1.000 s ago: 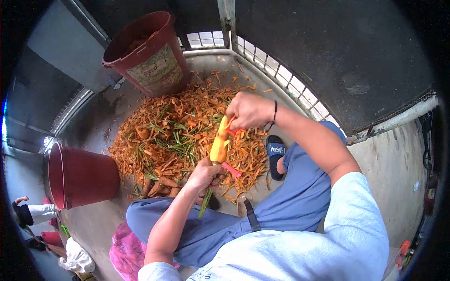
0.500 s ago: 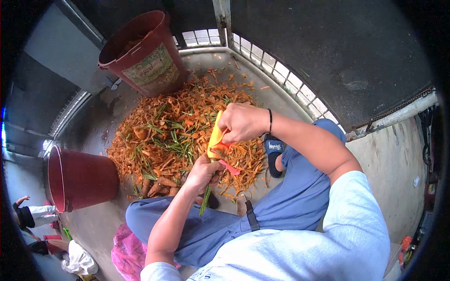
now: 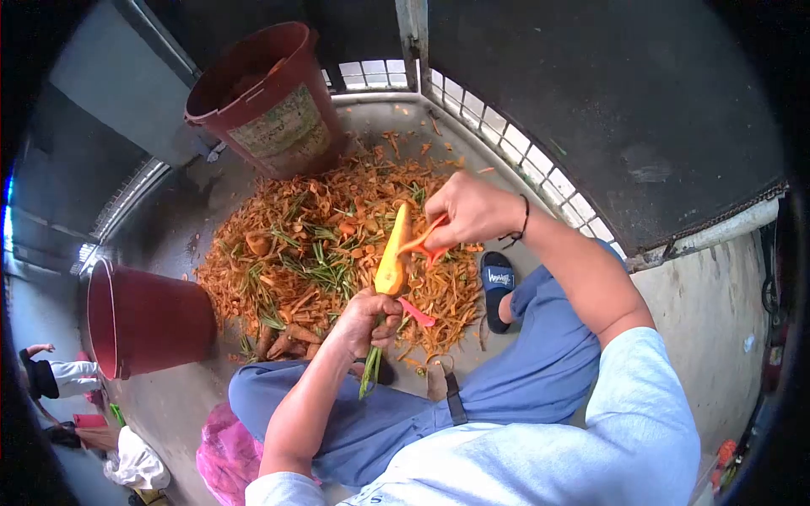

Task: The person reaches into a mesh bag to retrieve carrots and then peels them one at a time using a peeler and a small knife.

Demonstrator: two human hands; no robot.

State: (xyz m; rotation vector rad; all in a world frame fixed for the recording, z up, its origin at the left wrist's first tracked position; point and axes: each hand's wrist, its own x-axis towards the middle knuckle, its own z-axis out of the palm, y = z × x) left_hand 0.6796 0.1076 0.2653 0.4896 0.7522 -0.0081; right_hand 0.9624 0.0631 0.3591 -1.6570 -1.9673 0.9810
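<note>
A partly peeled carrot [image 3: 395, 260] points up and away from my left hand [image 3: 373, 319], whose fingers are wrapped around its lower end. Its green stalks [image 3: 369, 371] hang below the fist. At the knuckles, a flat pink piece [image 3: 418, 313] sticks out to the right. My right hand [image 3: 471, 209] is closed on an orange-red peeler [image 3: 426, 240], mostly covered by the fingers, with its head against the carrot's right side. Under both hands spreads a heap of orange peelings [image 3: 312, 219] mixed with green stalks.
A large dark red bucket [image 3: 268, 101] stands behind the heap, and another red bucket [image 3: 156, 320] lies on its side at left. Unpeeled carrots [image 3: 291, 337] lie by my left knee, near a pink bag [image 3: 226, 455]. A person's legs [image 3: 72, 377] show far left.
My right hand has moved right and slightly up with the peeler, uncovering more of the carrot. My left hand has dropped a little, still gripping the carrot.
</note>
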